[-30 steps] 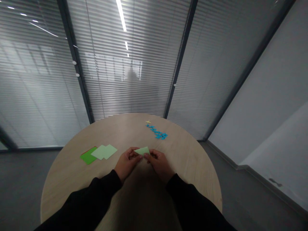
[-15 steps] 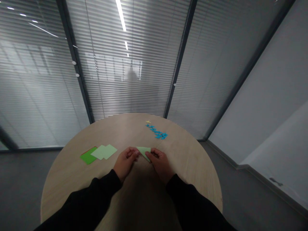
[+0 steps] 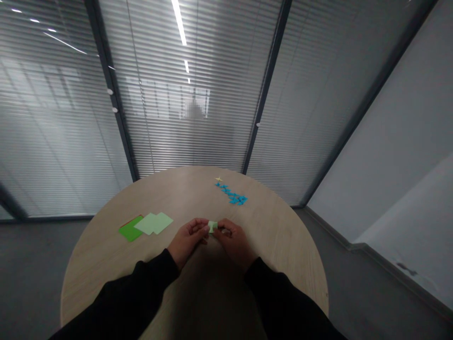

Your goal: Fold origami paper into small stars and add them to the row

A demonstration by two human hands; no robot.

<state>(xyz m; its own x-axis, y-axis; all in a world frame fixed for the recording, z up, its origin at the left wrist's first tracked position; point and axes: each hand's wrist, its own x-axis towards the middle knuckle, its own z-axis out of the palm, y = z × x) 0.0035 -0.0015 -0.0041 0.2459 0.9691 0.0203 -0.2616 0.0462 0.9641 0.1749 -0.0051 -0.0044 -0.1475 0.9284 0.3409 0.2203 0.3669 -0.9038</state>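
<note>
Between my two hands is a sheet of light green paper, of which only a small patch shows; my fingers cover the rest. My left hand pinches it from the left, thumb and fingertips together. On the other side my right hand grips it the same way. Both hands are over the near middle of the round table. To the left lie two overlapping light green paper squares, partly covering a brighter green stack of paper.
Small blue folded paper pieces lie in a cluster beyond my right hand, trailing toward a yellow folded piece. The round wooden table stands before glass panels with blinds. A white wall is at the right.
The light green paper showed as a triangle between my hands; now just a small patch shows. My fingertips have shifted on it and come closer together.
</note>
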